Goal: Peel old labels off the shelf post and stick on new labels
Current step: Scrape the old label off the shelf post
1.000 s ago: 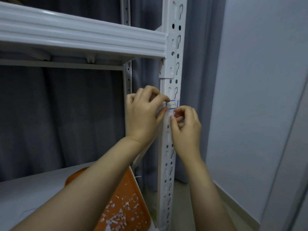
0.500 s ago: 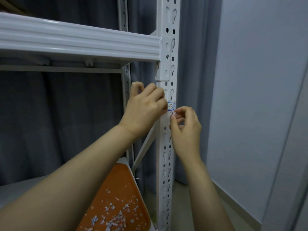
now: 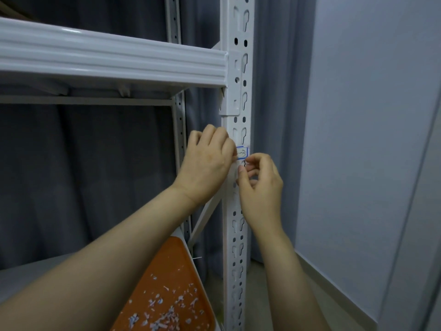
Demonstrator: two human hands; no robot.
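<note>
A white slotted shelf post [image 3: 238,235] stands upright in the middle of the head view. A small white label with a blue border [image 3: 243,152] sits on its front face, just below the beam bracket. My left hand [image 3: 207,163] reaches in from the left with curled fingers; it holds the label's left end and hides it. My right hand [image 3: 261,182] is just below and to the right, fingers curled, its index fingertip at the label's lower right corner. I see nothing held in the right hand.
A white shelf beam [image 3: 114,60] joins the post at the upper left. An orange tray [image 3: 167,271] scattered with several torn label scraps lies on the lower shelf. Grey curtain hangs behind, and a pale wall [image 3: 358,139] is close on the right.
My left hand has slid further over the label's left end, and less of the label shows. My right hand stays just under the label. The view shifted slightly.
</note>
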